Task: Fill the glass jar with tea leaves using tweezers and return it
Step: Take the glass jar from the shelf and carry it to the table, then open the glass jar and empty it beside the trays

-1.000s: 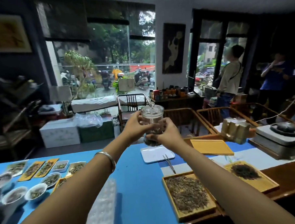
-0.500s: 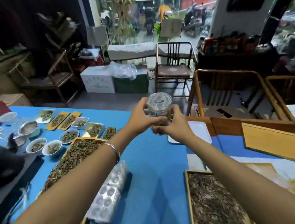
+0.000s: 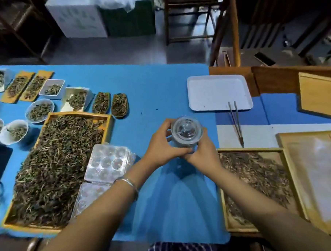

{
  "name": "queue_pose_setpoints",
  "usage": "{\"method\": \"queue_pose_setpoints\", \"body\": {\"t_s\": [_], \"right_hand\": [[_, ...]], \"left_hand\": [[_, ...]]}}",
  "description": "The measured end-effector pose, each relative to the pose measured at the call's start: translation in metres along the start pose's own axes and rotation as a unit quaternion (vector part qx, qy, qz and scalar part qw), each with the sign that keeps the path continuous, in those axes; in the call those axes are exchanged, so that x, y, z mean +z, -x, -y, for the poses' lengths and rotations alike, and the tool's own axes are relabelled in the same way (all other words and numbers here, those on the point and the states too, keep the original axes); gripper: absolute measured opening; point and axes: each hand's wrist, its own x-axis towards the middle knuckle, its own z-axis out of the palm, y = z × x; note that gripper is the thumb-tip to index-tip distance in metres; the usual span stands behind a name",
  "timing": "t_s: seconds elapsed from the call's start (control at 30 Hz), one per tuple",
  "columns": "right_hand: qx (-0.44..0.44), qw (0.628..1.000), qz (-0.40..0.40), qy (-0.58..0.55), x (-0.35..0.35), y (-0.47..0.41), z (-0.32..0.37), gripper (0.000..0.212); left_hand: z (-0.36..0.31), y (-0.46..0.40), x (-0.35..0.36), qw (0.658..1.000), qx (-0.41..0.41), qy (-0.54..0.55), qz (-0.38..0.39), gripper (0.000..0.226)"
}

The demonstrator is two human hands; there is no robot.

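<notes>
**Lidded jar cupped in both hands above the blue counter**

We see the glass jar (image 3: 186, 133) from above, held over the middle of the blue counter (image 3: 159, 84), between the two big tea trays. Our left hand (image 3: 162, 147) wraps its fingers round the jar's left side, and our right hand (image 3: 202, 152) curls round the right side and front; the two hands meet below the jar, so its lower body is covered. The glass lid (image 3: 186, 127) with its round knob sits on top. Through lid and blur we cannot tell how much tea is inside, nor whether the base touches the counter or hangs just above it.

The tweezers (image 3: 236, 122) lie well to the right of the jar, their upper ends resting on the near edge of the white tray (image 3: 219, 92), tips pointing towards the right wooden tray of tea leaves (image 3: 258, 180). That tray is partly covered by our right forearm. A pale sheet (image 3: 322, 175) further right is washed out and hard to read.

On the left, a larger wooden tray of tea (image 3: 54, 168) is overlapped at its right edge by clear plastic blister packs (image 3: 107, 162). Small dishes and scoops of tea (image 3: 40, 112) line the far left, several cut off by the frame. A silver bangle (image 3: 128, 184) circles the left wrist.
</notes>
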Motion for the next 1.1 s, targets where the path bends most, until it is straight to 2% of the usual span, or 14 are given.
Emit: {"method": "queue_pose_setpoints", "body": {"t_s": [0.13,0.3,0.4,0.5,0.57,0.6,0.67,0.73,0.77,0.83,0.97,1.03,1.1], "right_hand": [[0.0,1.0,-0.018,0.001,0.015,0.013,-0.031,0.072],[0.011,1.0,-0.005,0.024,0.026,0.022,-0.046,0.068],[-0.023,1.0,-0.021,-0.001,0.028,0.022,-0.042,0.07],[-0.045,0.997,0.058,0.006,0.021,0.023,-0.048,0.071],[-0.009,0.992,0.115,0.042,0.007,0.029,-0.057,0.08],[0.021,0.993,0.116,0.029,-0.003,0.034,-0.06,0.08],[0.073,0.996,0.044,-0.036,-0.024,0.04,-0.053,0.067],[0.063,0.994,-0.058,-0.066,-0.038,0.04,-0.036,0.047],[0.05,0.994,-0.077,-0.062,-0.039,0.04,-0.025,0.043],[0.006,0.998,-0.056,-0.008,-0.03,0.04,0.003,0.052],[-0.058,0.985,-0.018,0.164,0.001,0.033,0.032,0.085],[-0.045,0.978,-0.015,0.203,0.01,0.028,0.032,0.088],[-0.036,0.974,-0.022,0.223,0.015,0.026,0.029,0.083]], "left_hand": [[0.034,0.007,0.014,1.0,-0.001,-0.005,0.012,0.067],[0.058,0.015,0.015,1.0,-0.023,0.01,0.009,0.069],[0.067,0.016,0.015,1.0,-0.016,0.007,0.019,0.071],[0.064,0.016,0.017,0.999,-0.014,-0.003,0.037,0.073],[0.064,0.016,0.017,0.999,-0.012,0.001,0.041,0.074],[0.065,0.016,0.016,0.999,-0.009,0.002,0.044,0.076],[0.067,0.014,0.014,0.999,-0.001,0.003,0.054,0.085],[0.066,0.012,0.012,0.997,0.008,-0.011,0.071,0.088],[0.066,0.012,0.012,0.997,0.012,-0.02,0.072,0.085],[0.064,0.012,0.012,0.998,0.012,-0.022,0.063,0.079],[0.066,0.008,0.01,0.997,0.001,-0.007,0.071,0.064],[0.066,0.007,0.01,0.997,0.004,-0.018,0.075,0.058],[0.066,0.007,0.01,0.997,0.008,-0.033,0.07,0.059]]}}
